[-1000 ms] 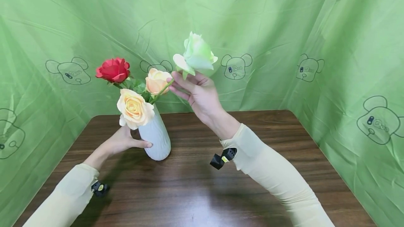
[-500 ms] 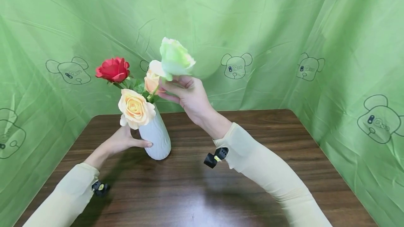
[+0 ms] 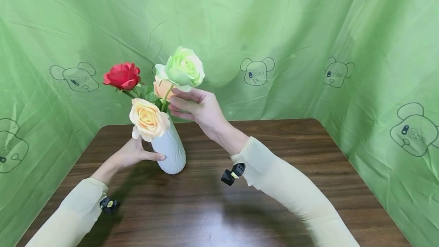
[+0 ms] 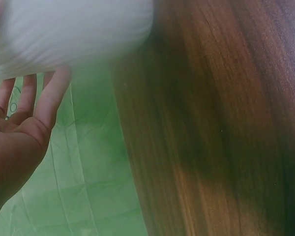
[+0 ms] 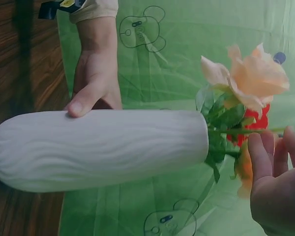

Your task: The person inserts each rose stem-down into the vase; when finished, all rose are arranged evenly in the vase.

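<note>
A white vase (image 3: 170,151) with wavy ridges stands on the table's left half. My left hand (image 3: 132,154) grips its side, thumb in front; in the left wrist view its fingers (image 4: 54,96) reach the far side. My right hand (image 3: 204,111) pinches the stem of a pale green rose (image 3: 185,68) just above the mouth of the vase. That stem (image 5: 236,131) runs into the vase in the right wrist view. A red rose (image 3: 122,76), a cream rose (image 3: 148,118) and a peach rose (image 3: 162,88) stand in the vase, the peach one partly hidden.
The dark wooden table (image 3: 274,186) has a green cloth (image 3: 291,22) with bear-head drawings behind and beside it. A black wrist camera (image 3: 233,174) sits on the right sleeve, and another camera (image 3: 109,204) on the left.
My right hand has moved left and down with the green rose, bringing its stem into the vase mouth. The bloom now faces more toward me. My left hand stays on the vase.
</note>
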Tool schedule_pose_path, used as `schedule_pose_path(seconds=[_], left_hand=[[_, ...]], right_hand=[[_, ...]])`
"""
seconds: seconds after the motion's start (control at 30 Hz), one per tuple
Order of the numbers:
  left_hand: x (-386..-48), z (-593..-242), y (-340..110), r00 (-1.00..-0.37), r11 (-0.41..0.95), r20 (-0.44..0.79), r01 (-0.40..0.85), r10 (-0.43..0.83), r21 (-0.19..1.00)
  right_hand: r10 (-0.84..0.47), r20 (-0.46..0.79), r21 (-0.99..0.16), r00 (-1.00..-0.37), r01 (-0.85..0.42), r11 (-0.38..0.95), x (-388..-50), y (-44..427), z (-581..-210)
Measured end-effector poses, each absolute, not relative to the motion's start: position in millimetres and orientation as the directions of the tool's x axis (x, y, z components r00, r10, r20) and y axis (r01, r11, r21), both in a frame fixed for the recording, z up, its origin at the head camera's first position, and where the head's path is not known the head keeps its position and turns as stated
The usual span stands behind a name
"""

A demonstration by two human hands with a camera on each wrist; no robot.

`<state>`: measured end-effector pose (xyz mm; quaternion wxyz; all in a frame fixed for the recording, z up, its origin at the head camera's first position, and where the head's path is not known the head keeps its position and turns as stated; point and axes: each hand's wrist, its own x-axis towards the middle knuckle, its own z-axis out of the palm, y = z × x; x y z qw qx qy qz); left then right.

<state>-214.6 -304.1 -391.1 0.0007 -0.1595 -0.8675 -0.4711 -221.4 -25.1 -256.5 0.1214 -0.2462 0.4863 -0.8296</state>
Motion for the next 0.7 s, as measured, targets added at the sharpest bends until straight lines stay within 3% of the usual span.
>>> schedule_pose_path(seconds=[0.23, 0.5, 0.7], left_hand=[[-216.9, -393.2, -302.4, -0.940, 0.487, 0.176, 0.304, 0.292, 0.819], [-218.5, -393.1, -302.8, -0.924, 0.471, 0.176, 0.329, 0.340, 0.818], [-215.7, -390.8, -305.8, -0.909, 0.457, 0.228, 0.377, 0.348, 0.806]], right_hand=[[-0.409, 0.285, -0.926, -0.867, -0.139, -0.352, -218.9, -49.6, -256.9], [-0.446, 0.171, -0.949, -0.879, -0.025, -0.316, -217.8, -41.4, -282.4], [-0.466, 0.160, -0.956, -0.870, -0.020, -0.291, -219.6, -19.2, -288.9]])
